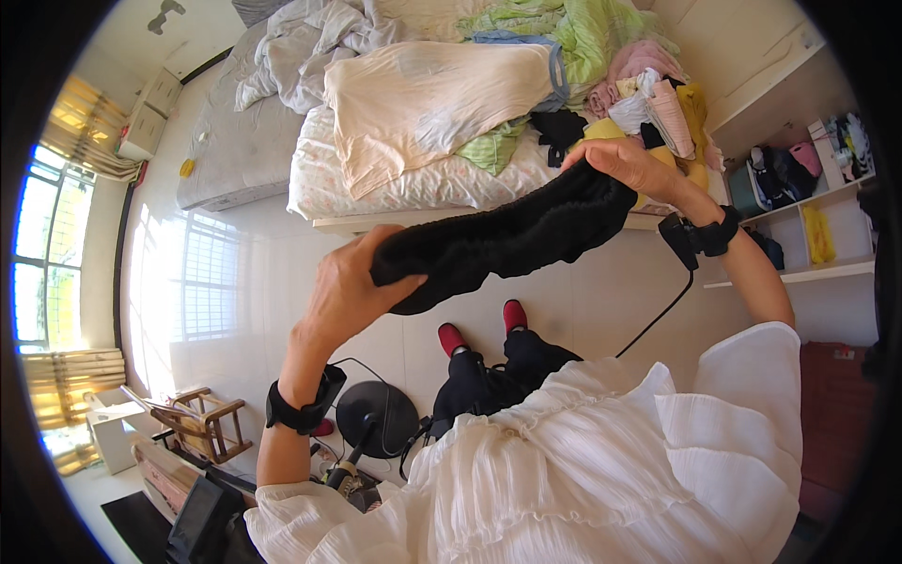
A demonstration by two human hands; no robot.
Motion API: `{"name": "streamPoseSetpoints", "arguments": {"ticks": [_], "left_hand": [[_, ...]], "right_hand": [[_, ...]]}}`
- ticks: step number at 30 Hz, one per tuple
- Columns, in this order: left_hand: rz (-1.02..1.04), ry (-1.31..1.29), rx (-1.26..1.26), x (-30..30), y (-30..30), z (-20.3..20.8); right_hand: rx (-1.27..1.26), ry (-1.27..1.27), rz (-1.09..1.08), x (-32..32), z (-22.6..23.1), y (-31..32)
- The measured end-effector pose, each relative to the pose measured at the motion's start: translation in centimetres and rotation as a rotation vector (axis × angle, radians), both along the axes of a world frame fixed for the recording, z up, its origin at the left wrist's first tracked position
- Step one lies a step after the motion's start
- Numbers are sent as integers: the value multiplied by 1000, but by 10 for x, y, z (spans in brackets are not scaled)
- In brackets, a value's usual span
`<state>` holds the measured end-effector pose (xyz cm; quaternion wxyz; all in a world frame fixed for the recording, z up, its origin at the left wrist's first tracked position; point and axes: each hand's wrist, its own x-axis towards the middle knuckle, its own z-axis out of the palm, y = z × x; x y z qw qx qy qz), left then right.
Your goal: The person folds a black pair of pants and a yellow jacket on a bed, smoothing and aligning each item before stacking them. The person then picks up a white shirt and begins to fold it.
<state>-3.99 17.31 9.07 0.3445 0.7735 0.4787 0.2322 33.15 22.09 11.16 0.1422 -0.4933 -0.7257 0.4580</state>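
A black garment (507,237) is stretched in the air between my two hands, its gathered, elastic-looking edge pulled wide. My left hand (346,284) grips its left end, thumb in front of the fabric. At the upper right end, the fingers of my right hand (631,169) are closed on the cloth. The garment hangs as a short, thick band, and its exact kind cannot be told. Beyond it, a pale peach cloth (423,113) lies spread on the floral bed (315,169), beside a small black cloth (560,130).
Heaped on the bed's right are pink and yellow clothes (669,117) and a green quilt (601,38). A grey mattress (225,141) adjoins on the left. White shelves (799,273) stand right. A wooden chair (202,423) and a round black base (376,418) with cables are lower left.
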Motion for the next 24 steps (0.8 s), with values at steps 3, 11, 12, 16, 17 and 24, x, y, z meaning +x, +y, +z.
{"name": "streamPoseSetpoints", "arguments": {"ticks": [3, 11, 12, 16, 17, 24], "left_hand": [[113, 20, 78, -5, 19, 13], [196, 121, 313, 1, 66, 38], [179, 160, 314, 5, 73, 42], [215, 131, 410, 27, 93, 53], [186, 117, 396, 32, 97, 57], [75, -73, 154, 88, 93, 77]], "right_hand": [[416, 36, 138, -11, 19, -20], [797, -186, -224, -32, 43, -26], [858, -242, -276, -33, 45, -23], [946, -407, -468, -37, 52, -11], [936, -424, -499, -38, 55, -8], [833, -135, -553, -54, 64, -5]]}}
